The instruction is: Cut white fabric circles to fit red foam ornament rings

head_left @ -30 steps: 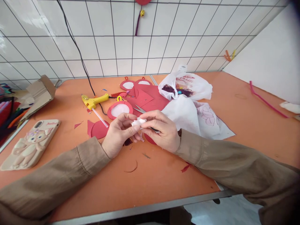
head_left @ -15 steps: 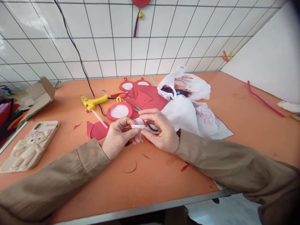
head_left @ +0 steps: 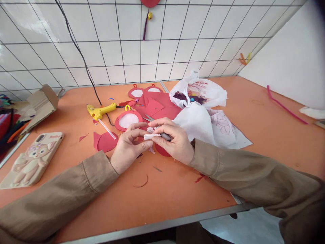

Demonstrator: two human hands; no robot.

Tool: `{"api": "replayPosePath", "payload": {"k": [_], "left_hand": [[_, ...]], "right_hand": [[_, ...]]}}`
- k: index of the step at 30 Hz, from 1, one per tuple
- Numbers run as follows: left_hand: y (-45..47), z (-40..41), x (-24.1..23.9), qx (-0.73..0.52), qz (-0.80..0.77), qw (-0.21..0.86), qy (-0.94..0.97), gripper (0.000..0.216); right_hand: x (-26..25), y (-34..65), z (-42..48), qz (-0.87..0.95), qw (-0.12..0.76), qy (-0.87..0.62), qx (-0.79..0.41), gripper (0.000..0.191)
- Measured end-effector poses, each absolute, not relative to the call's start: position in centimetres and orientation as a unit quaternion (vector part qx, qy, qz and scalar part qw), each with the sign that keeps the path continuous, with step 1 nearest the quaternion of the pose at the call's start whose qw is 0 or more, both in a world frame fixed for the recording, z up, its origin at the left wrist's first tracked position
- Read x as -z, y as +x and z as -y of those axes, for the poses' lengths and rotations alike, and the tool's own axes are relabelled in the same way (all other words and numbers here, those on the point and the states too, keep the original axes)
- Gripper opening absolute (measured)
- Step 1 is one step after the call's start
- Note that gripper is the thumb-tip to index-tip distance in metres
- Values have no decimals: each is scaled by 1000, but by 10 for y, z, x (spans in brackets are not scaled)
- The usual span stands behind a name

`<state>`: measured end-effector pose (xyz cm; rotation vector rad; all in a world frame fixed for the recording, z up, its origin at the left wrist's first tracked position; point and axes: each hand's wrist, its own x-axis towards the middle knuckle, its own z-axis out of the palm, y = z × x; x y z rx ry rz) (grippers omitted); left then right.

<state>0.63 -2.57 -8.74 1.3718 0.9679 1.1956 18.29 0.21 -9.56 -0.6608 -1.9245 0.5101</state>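
Observation:
A small folded white piece of cloth or paper [head_left: 151, 136] with pinkish markings is held between my hands above the table. My left hand [head_left: 128, 145] is closed at its left end, thumb in front and fingers behind. My right hand [head_left: 175, 139] pinches its right end between thumb and fingers. Scissors [head_left: 147, 118] show their blades just beyond my right hand. A dark handle part appears between that hand's fingers; I cannot tell whether the hand touches it. Under my hands a red round piece [head_left: 162, 149] is partly hidden.
Behind my hands lie a red ring with a white centre [head_left: 128, 120], red sheets [head_left: 169, 105] and a white plastic bag [head_left: 213, 93]. White drawn-on cloth [head_left: 222, 123] is at right. A yellow glue gun [head_left: 101, 111], red cutout [head_left: 106, 141] and phone [head_left: 35, 159] are at left.
The white piece has been turned and squeezed into a narrower fold, its drawn side less visible. My left fingers have shifted up and back around it. The view has moved slightly.

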Motion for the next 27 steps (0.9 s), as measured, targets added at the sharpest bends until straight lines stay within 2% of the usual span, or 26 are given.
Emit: {"api": "replayPosePath", "payload": {"k": [3,10,18,23,27], "left_hand": [[6,26,88,-505,-422,475,584,16],[10,31,82,-450,-373,582,565,27],[10,32,84,-436,-422,560,564,40],[9,34,84,-408,-436,534,599,44],[10,33,84,-443,-430,550,562,37]], "right_hand": [[92,182,-1,776,491,-301,-257,6],[89,182,-2,760,483,-309,-306,13],[87,180,1,706,447,-337,-434,25],[84,178,2,707,451,-346,-420,32],[85,178,3,708,445,-338,-432,30]]}}
